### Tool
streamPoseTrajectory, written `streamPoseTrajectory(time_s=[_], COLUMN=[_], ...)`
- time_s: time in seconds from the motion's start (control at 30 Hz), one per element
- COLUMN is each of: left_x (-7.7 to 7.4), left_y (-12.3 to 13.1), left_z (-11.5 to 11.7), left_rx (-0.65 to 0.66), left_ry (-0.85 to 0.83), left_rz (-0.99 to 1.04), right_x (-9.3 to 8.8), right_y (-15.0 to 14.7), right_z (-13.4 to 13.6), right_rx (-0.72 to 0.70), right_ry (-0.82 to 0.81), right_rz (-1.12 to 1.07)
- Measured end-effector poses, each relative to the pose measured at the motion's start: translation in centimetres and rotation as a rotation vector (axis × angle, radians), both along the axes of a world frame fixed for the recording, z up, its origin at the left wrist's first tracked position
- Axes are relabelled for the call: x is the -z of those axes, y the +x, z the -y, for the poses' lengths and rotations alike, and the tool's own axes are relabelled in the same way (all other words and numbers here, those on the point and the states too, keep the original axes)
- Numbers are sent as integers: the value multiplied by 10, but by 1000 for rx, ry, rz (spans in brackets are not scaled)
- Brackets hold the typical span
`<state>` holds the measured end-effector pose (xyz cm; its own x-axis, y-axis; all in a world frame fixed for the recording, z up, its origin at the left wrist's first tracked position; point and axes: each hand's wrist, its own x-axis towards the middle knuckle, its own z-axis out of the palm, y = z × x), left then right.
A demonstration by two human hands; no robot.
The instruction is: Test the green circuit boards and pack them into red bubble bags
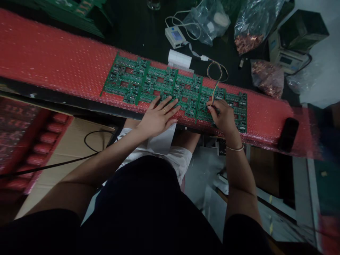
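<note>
A row of joined green circuit boards [159,85] lies on red bubble wrap [71,63] along the bench. My left hand [159,115] rests flat with fingers spread on the front edge of the middle boards. Farther right, my right hand [223,115] pinches the end of a thin multi-coloured wire cable [214,88] down at the boards. The cable's tip is hidden by my fingers. From there it loops back through a white connector [204,58] to a small white device with a screen [175,36].
Behind the boards are a white paper roll [179,59] and plastic bags of copper-coloured parts [267,78]. A black object [288,134] lies on the wrap's right end. At lower left, a cardboard sheet [61,148] and a black cable [53,164] sit below the bench edge.
</note>
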<state>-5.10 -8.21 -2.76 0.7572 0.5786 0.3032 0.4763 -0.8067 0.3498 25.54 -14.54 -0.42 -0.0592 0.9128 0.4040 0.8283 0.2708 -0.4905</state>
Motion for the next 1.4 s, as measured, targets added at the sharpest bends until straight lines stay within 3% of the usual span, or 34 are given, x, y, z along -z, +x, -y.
streamPoseTrajectory(time_s=[0.17, 0.43, 0.8, 0.97, 1.07, 1.2, 1.3, 1.4], left_x=[4, 35, 68, 74, 63, 20, -19, -41], left_y=[-16, -28, -36, -39, -42, -30, 5, 57], left_z=[7, 35, 35, 36, 42, 38, 9, -34], left_rx=[-12, 9, -40, -43, -23, -117, -149, 65], left_ry=[2, -42, 33, 2, 11, 15, -109, -194], left_rz=[108, 166, 103, 100, 128, 309, 364, 313], right_x=[11, 17, 18, 18, 18, 18, 20, 24], right_y=[3, 1, 0, -1, -1, -2, -2, -1], right_z=[-1, 0, 1, 0, -1, 0, 2, 2], right_rx=[77, 104, 115, 124, 124, 121, 155, 236], right_ry=[3, 12, 38, 46, 44, 45, 112, 169], right_rz=[-72, -122, -101, -96, -103, -97, -125, -197])
